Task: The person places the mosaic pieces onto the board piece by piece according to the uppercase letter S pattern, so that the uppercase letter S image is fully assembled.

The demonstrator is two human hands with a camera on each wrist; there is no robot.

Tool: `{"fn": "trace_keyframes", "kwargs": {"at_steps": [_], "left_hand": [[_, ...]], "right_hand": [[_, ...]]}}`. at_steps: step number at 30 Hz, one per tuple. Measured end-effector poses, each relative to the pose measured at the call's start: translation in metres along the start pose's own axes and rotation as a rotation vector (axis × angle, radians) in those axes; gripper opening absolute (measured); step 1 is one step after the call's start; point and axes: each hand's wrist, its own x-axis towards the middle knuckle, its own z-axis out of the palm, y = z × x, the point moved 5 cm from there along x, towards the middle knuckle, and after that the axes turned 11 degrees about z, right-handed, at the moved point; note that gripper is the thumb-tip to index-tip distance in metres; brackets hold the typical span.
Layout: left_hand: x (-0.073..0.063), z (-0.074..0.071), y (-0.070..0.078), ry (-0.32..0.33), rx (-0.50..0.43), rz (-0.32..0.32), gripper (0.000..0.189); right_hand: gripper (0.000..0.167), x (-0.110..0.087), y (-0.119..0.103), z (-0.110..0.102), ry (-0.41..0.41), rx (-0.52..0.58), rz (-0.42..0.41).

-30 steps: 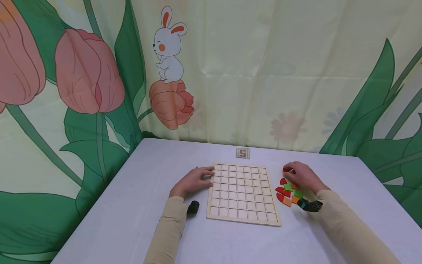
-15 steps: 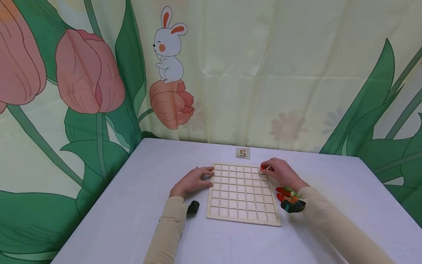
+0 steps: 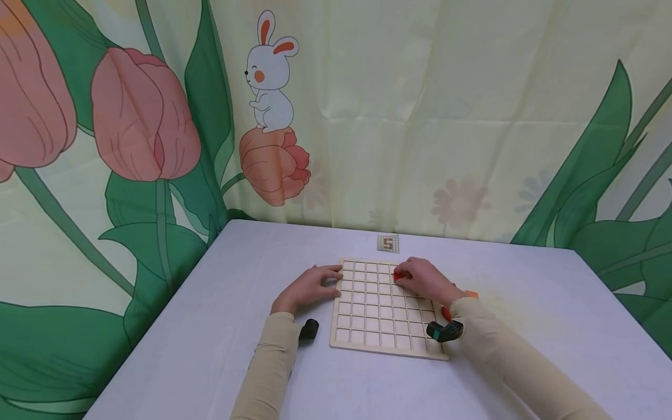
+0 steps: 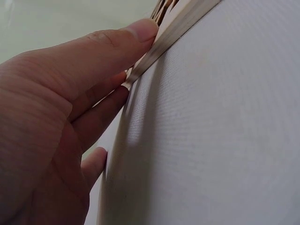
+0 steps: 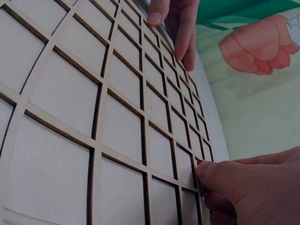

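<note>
A wooden grid board point(image 3: 370, 338) with square cells lies on the white table. My left hand point(image 3: 310, 287) rests along its left edge, thumb and fingertips touching the rim; in the left wrist view the thumb point(image 4: 143, 30) lies on top of the frame. Over the board's upper right cells, my right hand point(image 3: 424, 279) pinches a small red piece point(image 3: 397, 276) between thumb and fingers. The right wrist view shows only a sliver of that red piece point(image 5: 199, 162), at the edge of a cell; the fingers hide its shape.
Behind the board lies a small card point(image 3: 388, 243) with a gridded picture. Loose pieces lie right of the board, mostly hidden by the right forearm; an orange piece point(image 3: 471, 294) and a red piece point(image 3: 446, 314) show. A printed curtain point(image 3: 367, 146) hangs behind the table.
My right hand has carried the red piece left from beside the loose pieces, past the board's top right corner, to over its upper right cells. The left hand has stayed put.
</note>
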Motion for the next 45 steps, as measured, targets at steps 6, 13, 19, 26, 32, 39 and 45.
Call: {"fn": "trace_keyframes", "kwargs": {"at_steps": [6,13,19,26,32,39,45], "left_hand": [[0.0,0.001,-0.001,0.003,-0.002,0.006,0.044],[0.0,0.0,-0.001,0.003,0.002,0.014,0.044],[0.0,0.0,-0.001,0.001,0.002,0.004,0.045],[0.001,0.0,-0.001,0.0,-0.005,0.003,0.046],[0.001,0.0,0.001,-0.005,0.0,-0.015,0.045],[0.003,0.001,0.002,-0.018,0.012,-0.003,0.046],[0.003,0.001,-0.002,-0.003,0.01,-0.001,0.045]], "right_hand": [[0.022,0.002,-0.003,0.003,0.006,0.0,0.024],[0.016,0.0,-0.002,0.002,0.023,0.012,0.003],[0.016,0.001,-0.003,0.004,0.017,0.01,0.004],[0.015,0.0,-0.004,0.002,0.025,0.015,0.025],[0.018,-0.003,-0.003,0.001,0.046,0.04,0.033],[0.026,-0.021,0.022,-0.017,0.062,0.108,0.166],[0.032,-0.049,0.06,-0.037,0.056,0.112,0.259]]}}
